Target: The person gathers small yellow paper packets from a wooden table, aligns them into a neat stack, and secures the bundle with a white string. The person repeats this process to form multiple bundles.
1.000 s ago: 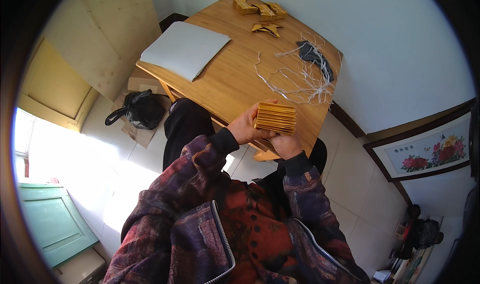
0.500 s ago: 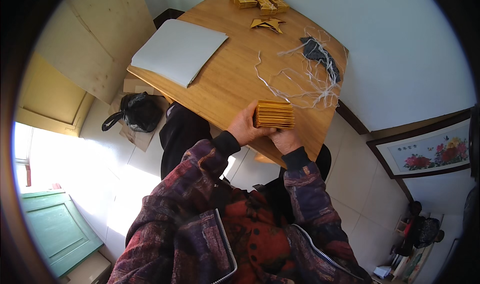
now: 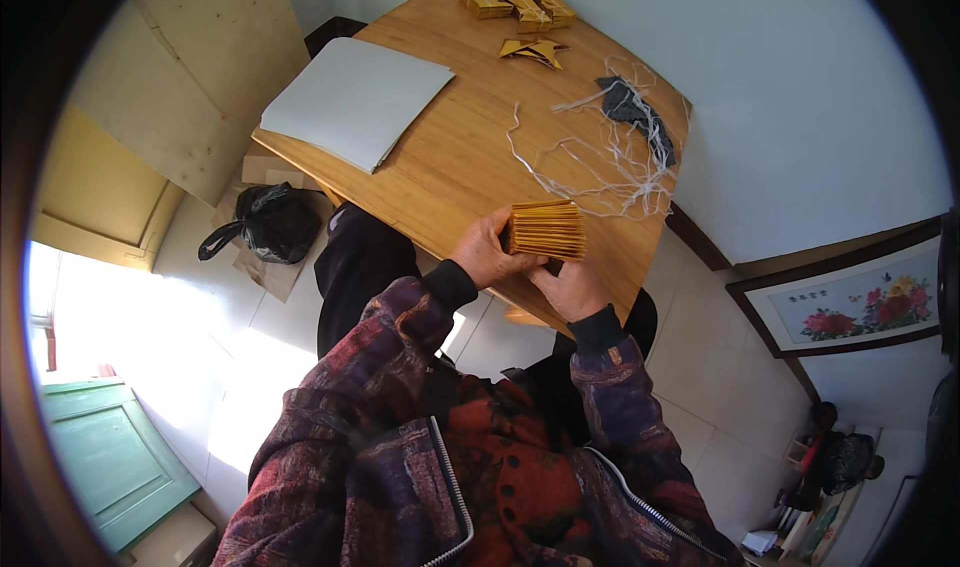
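Observation:
A thick stack of golden-yellow folded paper pieces (image 3: 547, 231) is held up over the near edge of the table, its many thin edges facing up. My left hand (image 3: 487, 250) is closed round the stack's left side, the thumb along its near edge. Below the stack, my right hand (image 3: 572, 289) grips its near right part; most of its fingers are hidden beneath. The layers fan slightly apart toward the right. Beyond my hands, loose white strings (image 3: 630, 167) lie tangled over a dark grey cloth (image 3: 636, 115) on the table's right side.
The wooden table (image 3: 470, 107) carries a pile of white sheets (image 3: 360, 97) at left. Tied yellow bundles (image 3: 485, 3) and loose yellow pieces (image 3: 533, 53) lie at its far end. A black plastic bag (image 3: 272, 224) rests on cardboard at floor left. A framed flower picture (image 3: 850, 302) is at right.
The stack's layers have spread a little at the right. My right hand has shifted slightly, showing more of its back and thumb. My left hand keeps its hold.

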Tool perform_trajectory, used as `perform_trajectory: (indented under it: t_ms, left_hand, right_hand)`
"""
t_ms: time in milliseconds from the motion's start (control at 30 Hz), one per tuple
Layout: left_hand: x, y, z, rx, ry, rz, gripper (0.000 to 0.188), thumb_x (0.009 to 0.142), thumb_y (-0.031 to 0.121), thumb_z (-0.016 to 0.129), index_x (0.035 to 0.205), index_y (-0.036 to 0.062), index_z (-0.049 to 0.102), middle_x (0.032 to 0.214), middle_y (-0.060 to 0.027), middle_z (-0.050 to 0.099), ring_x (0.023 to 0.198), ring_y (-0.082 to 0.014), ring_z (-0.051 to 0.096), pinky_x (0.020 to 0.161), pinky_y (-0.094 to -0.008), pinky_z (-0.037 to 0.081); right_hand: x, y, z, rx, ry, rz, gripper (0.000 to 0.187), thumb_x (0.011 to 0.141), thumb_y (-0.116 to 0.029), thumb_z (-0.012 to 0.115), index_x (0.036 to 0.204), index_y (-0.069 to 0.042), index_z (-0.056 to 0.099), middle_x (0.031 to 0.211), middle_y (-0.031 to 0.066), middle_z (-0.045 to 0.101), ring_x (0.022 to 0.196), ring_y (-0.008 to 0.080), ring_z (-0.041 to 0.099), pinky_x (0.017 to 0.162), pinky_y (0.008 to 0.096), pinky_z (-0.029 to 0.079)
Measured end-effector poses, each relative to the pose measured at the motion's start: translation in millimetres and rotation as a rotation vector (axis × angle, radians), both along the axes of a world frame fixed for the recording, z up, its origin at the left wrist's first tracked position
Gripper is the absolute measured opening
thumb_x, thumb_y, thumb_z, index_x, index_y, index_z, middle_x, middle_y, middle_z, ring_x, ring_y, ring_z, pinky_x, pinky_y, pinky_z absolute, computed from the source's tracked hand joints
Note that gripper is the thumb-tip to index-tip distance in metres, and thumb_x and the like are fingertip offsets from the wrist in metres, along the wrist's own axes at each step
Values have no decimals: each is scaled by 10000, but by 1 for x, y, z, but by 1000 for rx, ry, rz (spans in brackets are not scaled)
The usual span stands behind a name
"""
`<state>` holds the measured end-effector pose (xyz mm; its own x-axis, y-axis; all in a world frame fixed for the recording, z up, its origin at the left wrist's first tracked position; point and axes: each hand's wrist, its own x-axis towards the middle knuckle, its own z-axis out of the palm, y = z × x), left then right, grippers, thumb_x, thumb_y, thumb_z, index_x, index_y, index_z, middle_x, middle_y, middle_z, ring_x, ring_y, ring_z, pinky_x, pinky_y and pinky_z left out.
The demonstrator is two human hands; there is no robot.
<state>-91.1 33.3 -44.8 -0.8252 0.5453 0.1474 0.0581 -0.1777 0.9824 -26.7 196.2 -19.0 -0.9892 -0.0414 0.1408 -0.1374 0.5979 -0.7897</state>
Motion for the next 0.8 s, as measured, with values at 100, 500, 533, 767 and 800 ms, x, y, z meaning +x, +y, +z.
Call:
perform_trajectory:
  t_ms: [100,500,533,767,800]
  left_hand:
    - [0,0,1,-25,-35,5,522,714,138,823,1156,21,572,1016,-40,674,937,-97,597,869,-276,484]
    - [-4,3,-15,-115,163,155,570,671,226,829,1125,16,557,967,-119,645,898,-205,611,825,-336,491]
    - [-6,4,-16,-68,148,148,573,668,232,830,1122,15,555,971,-125,643,902,-210,610,827,-340,490]
    - [-4,3,-15,-40,139,113,629,637,276,849,1111,-3,545,966,-135,640,896,-213,611,818,-333,490]
    - [-4,2,-15,-83,131,107,636,635,280,851,1114,-3,543,965,-136,640,895,-211,611,817,-334,491]
  right_hand:
    - [8,5,22,57,14,-107,445,832,-142,664,1234,-3,534,1173,163,619,1083,306,594,912,362,459]
    - [-5,-33,60,745,271,137,880,727,-486,713,1416,-56,374,1477,97,375,1388,268,311,1127,544,173]
    - [-7,-32,59,756,269,142,887,720,-492,715,1414,-56,376,1478,97,373,1387,269,312,1126,547,175]
    - [-5,-25,61,693,329,129,877,713,-504,718,1395,-53,402,1464,96,396,1378,271,326,1125,553,176]
    - [-5,-26,61,701,310,150,880,711,-505,719,1397,-55,401,1466,96,393,1380,271,323,1126,555,173]
